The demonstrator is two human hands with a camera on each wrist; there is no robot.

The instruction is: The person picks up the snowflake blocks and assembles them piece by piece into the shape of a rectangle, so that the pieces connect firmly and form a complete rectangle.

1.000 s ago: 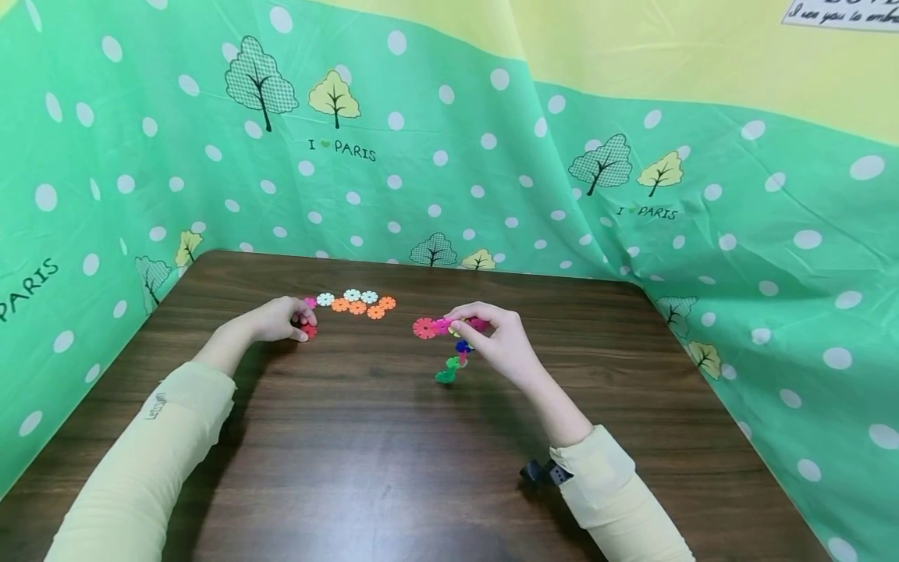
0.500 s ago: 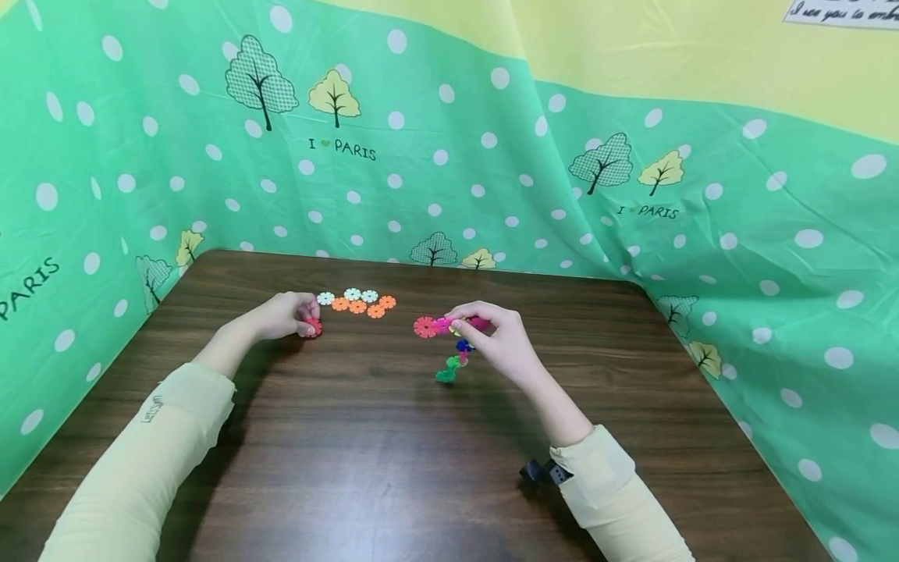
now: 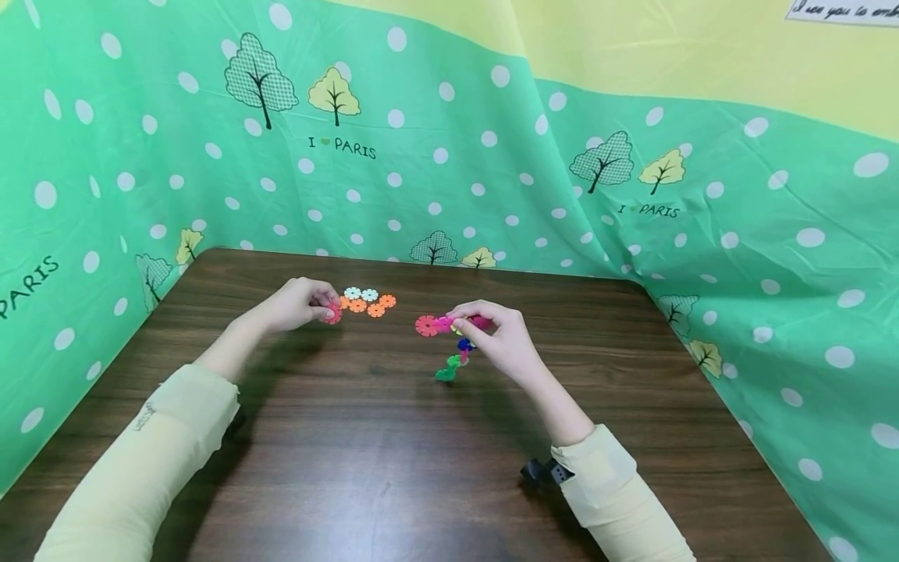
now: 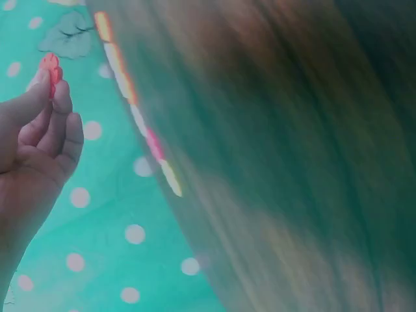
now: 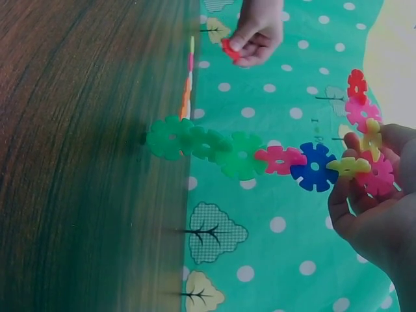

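Note:
My left hand (image 3: 298, 304) pinches a red flower-shaped disc (image 3: 333, 313) between thumb and fingers, lifted off the table; the left wrist view shows the same red disc (image 4: 52, 70) at the fingertips. Over the table's middle, my right hand (image 3: 500, 337) grips a chain of interlocked snowflake discs. In the right wrist view that chain runs from green discs (image 5: 240, 156) through a pink one and a blue disc (image 5: 314, 167) to yellow and pink discs at my fingers. Beyond them it bends to a pink disc (image 5: 361, 112) and a red disc (image 5: 357, 86) at its end.
Several loose orange discs (image 3: 376, 310) and white discs (image 3: 369, 294) lie on the dark wooden table (image 3: 365, 437) just right of my left hand. A black strap-like object (image 3: 544, 472) sits by the right sleeve. Green dotted cloth (image 3: 435, 187) stands behind the table.
My left hand has picked up the red disc from the table and moved right and away with it, toward the loose discs. My right hand with the chain has hardly moved.

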